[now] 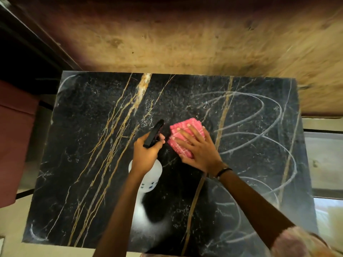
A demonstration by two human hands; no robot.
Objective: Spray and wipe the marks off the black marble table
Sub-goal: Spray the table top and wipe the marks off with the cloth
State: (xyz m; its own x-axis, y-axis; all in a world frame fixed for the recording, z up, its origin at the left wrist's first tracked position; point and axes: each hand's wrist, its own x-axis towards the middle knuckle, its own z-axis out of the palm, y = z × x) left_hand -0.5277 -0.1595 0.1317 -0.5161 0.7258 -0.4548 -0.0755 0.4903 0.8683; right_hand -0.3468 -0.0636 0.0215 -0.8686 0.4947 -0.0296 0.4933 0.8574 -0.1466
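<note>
The black marble table (89,164) with gold veins fills the middle of the view. White looping chalk marks (259,127) cover its right half, and fainter arcs sit at its left corners. My left hand (146,154) grips a spray bottle (151,175) with a white body and black trigger head, held above the table's centre with the nozzle pointing away from me. My right hand (198,151) presses flat, fingers spread, on a folded pink cloth (182,134) lying on the marble just right of the nozzle.
A worn wooden surface (185,39) lies beyond the table's far edge. A dark red seat (14,141) stands at the left. Pale floor and a glass panel (323,164) show at the right. A pink fuzzy item (297,243) is at the bottom right.
</note>
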